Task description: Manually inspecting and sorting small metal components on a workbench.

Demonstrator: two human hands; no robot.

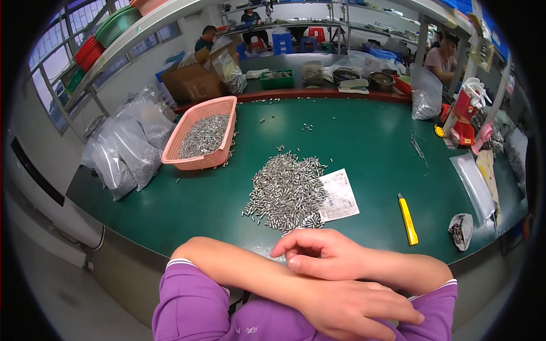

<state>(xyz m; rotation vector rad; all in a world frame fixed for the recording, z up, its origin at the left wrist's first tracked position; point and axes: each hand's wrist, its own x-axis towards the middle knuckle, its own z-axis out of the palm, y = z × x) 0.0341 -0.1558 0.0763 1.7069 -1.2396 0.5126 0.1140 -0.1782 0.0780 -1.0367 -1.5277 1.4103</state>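
Observation:
My forearms cross at the table's near edge. From the left comes my left arm, and my left hand [355,307] lies to the right, palm down with fingers stretched out over my right forearm, holding nothing. My right hand [318,253] rests above my left forearm, fingers loosely bent, with a gap between thumb and forefinger and nothing visible in it. Just beyond it is a heap of small silvery metal pins [290,190]. A printed paper slip [340,196] lies partly under the heap's right side. A yellow utility knife [408,220] lies farther right.
A pink plastic basket [170,153] of similar pins stands back left, beside clear bags [122,153] of metal parts. On the right are a small white bag [460,232], thin wires [418,149] and a plastic sheet [475,184]. Several people work in the background.

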